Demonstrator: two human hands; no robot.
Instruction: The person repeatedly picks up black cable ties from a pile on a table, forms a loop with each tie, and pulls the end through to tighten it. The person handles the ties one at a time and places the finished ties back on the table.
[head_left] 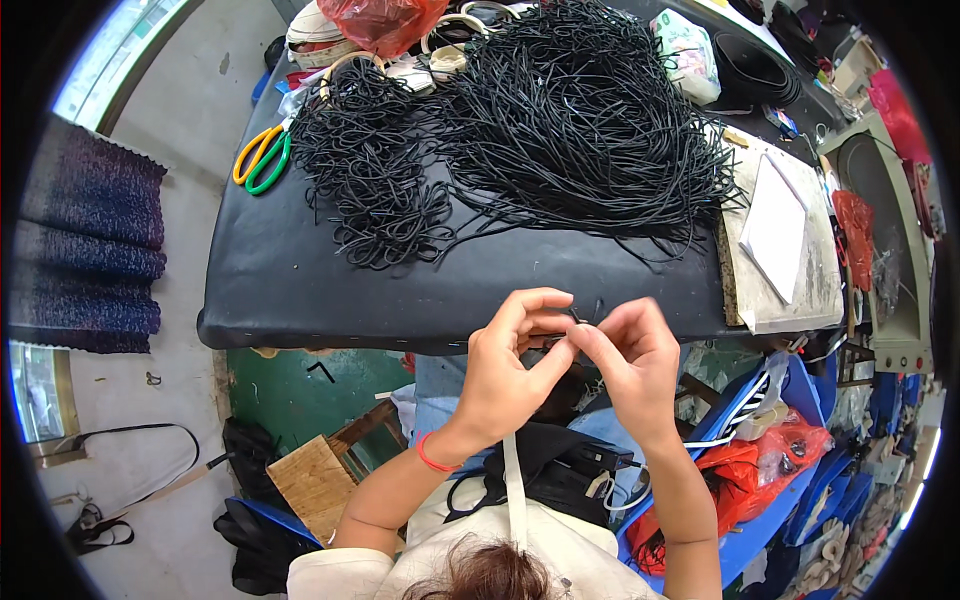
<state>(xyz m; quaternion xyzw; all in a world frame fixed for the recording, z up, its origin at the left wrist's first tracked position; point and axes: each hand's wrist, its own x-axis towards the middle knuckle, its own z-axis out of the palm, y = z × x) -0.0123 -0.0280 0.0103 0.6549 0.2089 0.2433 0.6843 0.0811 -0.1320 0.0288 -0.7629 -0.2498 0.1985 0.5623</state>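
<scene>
My left hand [508, 365] and my right hand [637, 365] meet just past the front edge of the black-covered table [480, 285]. Both are closed, with thumbs and fingertips pinched together on a short piece of thin black cord [598, 308]. A small loop of it sticks up between them; the rest is hidden by my fingers. On the table beyond lies a large heap of long black cords [590, 130]. To its left sits a smaller pile of looped black cords [375, 165], apart from my hands.
Scissors [263, 160] with yellow and green handles lie at the table's left. A white pad [775, 230] rests on a board [738, 290] at the right. Below stand a blue crate [800, 385] with red plastic bags [745, 475] and a wooden stool [310, 485].
</scene>
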